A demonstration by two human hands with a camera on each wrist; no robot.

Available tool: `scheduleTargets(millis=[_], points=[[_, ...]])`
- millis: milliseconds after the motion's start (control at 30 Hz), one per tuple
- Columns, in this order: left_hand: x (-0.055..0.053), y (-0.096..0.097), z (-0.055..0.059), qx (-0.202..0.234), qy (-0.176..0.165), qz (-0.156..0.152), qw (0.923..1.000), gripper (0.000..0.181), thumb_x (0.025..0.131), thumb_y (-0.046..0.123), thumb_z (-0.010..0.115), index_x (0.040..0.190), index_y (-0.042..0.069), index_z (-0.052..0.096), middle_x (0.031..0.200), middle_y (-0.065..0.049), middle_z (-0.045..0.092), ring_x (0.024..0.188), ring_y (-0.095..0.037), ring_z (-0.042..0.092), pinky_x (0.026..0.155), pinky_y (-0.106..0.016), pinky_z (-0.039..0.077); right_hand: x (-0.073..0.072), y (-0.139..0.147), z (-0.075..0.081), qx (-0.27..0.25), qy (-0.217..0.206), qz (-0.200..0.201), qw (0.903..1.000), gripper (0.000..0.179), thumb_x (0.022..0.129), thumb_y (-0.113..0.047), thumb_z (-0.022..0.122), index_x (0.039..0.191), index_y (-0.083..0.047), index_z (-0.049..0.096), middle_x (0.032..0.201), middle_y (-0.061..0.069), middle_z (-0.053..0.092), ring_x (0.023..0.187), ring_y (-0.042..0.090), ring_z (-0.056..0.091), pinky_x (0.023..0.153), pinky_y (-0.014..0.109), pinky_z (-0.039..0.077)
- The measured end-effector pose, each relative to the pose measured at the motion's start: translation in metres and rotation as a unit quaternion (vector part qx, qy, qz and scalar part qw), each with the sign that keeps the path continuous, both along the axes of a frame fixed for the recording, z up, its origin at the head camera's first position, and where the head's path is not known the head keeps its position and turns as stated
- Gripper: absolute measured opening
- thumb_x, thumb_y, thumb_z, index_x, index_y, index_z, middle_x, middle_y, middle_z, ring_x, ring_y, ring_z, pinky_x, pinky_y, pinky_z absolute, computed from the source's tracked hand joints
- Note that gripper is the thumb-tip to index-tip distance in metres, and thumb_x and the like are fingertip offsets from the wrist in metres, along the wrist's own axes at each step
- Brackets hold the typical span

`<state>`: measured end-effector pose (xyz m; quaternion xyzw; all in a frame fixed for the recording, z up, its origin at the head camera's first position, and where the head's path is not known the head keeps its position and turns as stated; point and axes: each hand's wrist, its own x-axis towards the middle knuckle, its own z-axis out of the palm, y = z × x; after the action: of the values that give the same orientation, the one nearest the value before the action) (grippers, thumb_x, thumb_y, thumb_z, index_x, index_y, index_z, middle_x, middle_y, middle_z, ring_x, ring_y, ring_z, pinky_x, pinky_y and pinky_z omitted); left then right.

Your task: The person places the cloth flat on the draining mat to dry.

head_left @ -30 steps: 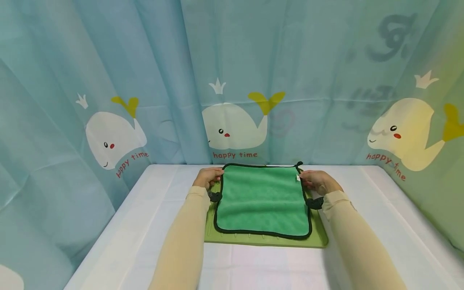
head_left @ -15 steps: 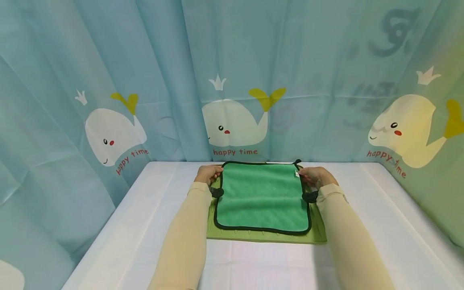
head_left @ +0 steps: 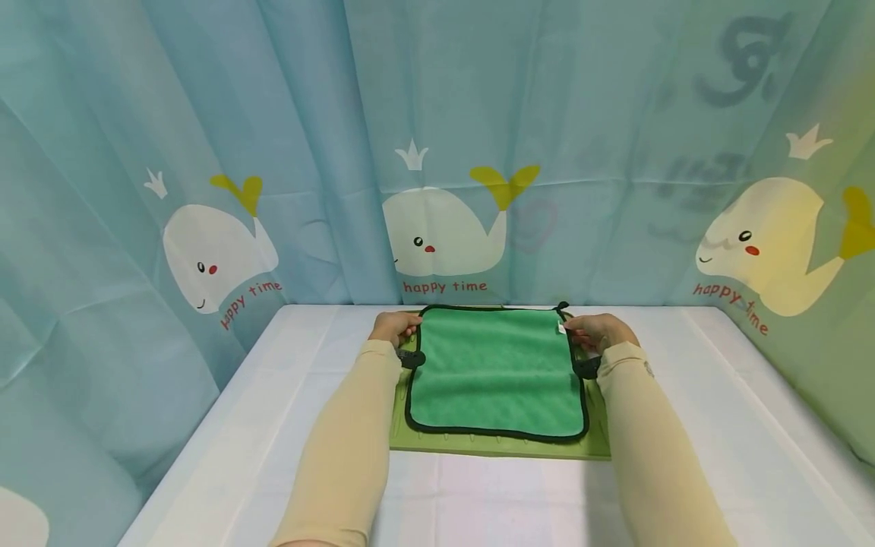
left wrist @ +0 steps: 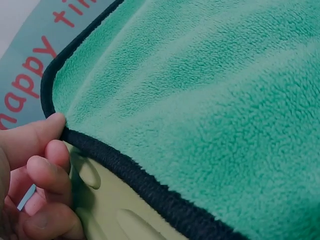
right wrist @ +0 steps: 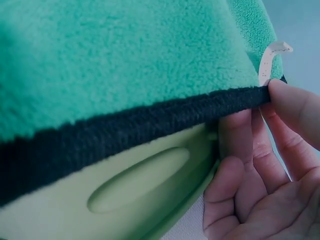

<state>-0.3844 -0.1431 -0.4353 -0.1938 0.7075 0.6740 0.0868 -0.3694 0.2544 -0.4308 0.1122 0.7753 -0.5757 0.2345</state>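
Note:
A green plush cloth (head_left: 495, 368) with a black bound edge is spread over a light green tray (head_left: 499, 447) that has raised oval ridges. My left hand (head_left: 394, 328) pinches the cloth's far left edge between thumb and forefinger; the left wrist view shows the other fingers (left wrist: 47, 185) curled below the edge. On the far right edge, my right hand (head_left: 601, 332) pinches the black binding beside a small white label (right wrist: 270, 62). In the right wrist view the cloth's edge is raised a little off the tray. Most of the tray's surface is hidden under the cloth.
The tray rests on a table with a white cover (head_left: 499, 501). Behind it and at both sides hangs a blue-green curtain (head_left: 581, 114) with printed whales, meeting the table's far edge. A black hanging loop (head_left: 562, 305) sits at the cloth's far right corner.
The view has tilted slightly down. My right hand and forearm have shifted slightly left toward the cloth. Both hands keep their pinch, and the cloth lies nearly the same.

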Motion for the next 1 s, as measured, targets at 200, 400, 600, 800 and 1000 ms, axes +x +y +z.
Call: scheduleTargets(millis=[200,400,600,800,1000], points=[[0.001,-0.001,0.003,-0.018,-0.008,-0.016,0.9997,0.025,0.098,0.006,0.068,0.121,-0.004,0.072,0.066,0.002,0.062,0.048,-0.002,0.046,0.051,-0.017,0.037,-0.005,0.010,-0.006,-0.018,-0.009,0.024,0.9995,0.011,0.101,-0.027,0.064,0.098,-0.017,0.062,0.076,-0.009,0.064,0.076,0.005,0.059,0.074,0.022,0.044],[0.004,-0.006,0.007,-0.048,-0.012,-0.032,0.9983,0.018,0.100,0.012,0.068,0.111,0.000,0.074,0.058,0.004,0.059,0.048,-0.003,0.045,0.048,-0.020,0.031,0.004,0.006,0.001,-0.028,0.009,0.010,0.9995,0.014,0.105,-0.024,0.056,0.114,-0.012,0.057,0.076,-0.013,0.067,0.075,-0.001,0.063,0.076,0.020,0.047],[0.003,-0.007,0.006,-0.038,0.008,-0.017,0.9991,0.020,0.101,0.015,0.064,0.111,-0.001,0.071,0.061,0.003,0.063,0.046,-0.002,0.048,0.045,-0.019,0.032,0.012,0.013,0.008,-0.107,0.009,0.020,0.9940,0.014,0.109,-0.023,0.049,0.117,-0.013,0.054,0.084,-0.013,0.070,0.080,-0.002,0.066,0.077,0.017,0.051],[0.004,-0.007,0.000,0.001,0.007,-0.025,0.9997,0.037,0.104,0.015,0.056,0.134,-0.006,0.057,0.077,-0.002,0.068,0.048,-0.001,0.053,0.047,-0.016,0.038,0.023,0.030,0.000,-0.281,-0.057,-0.026,0.9577,0.019,0.111,-0.022,0.045,0.110,-0.013,0.061,0.090,-0.002,0.078,0.083,0.001,0.072,0.075,0.012,0.053],[0.010,-0.016,-0.007,0.024,0.014,-0.053,0.9982,0.040,0.106,0.019,0.054,0.139,-0.005,0.057,0.085,-0.007,0.072,0.061,-0.005,0.066,0.059,-0.015,0.053,0.033,0.042,-0.022,-0.423,-0.071,-0.073,0.9002,0.018,0.111,-0.021,0.046,0.117,-0.008,0.056,0.107,0.007,0.072,0.101,0.013,0.073,0.102,0.019,0.051]])
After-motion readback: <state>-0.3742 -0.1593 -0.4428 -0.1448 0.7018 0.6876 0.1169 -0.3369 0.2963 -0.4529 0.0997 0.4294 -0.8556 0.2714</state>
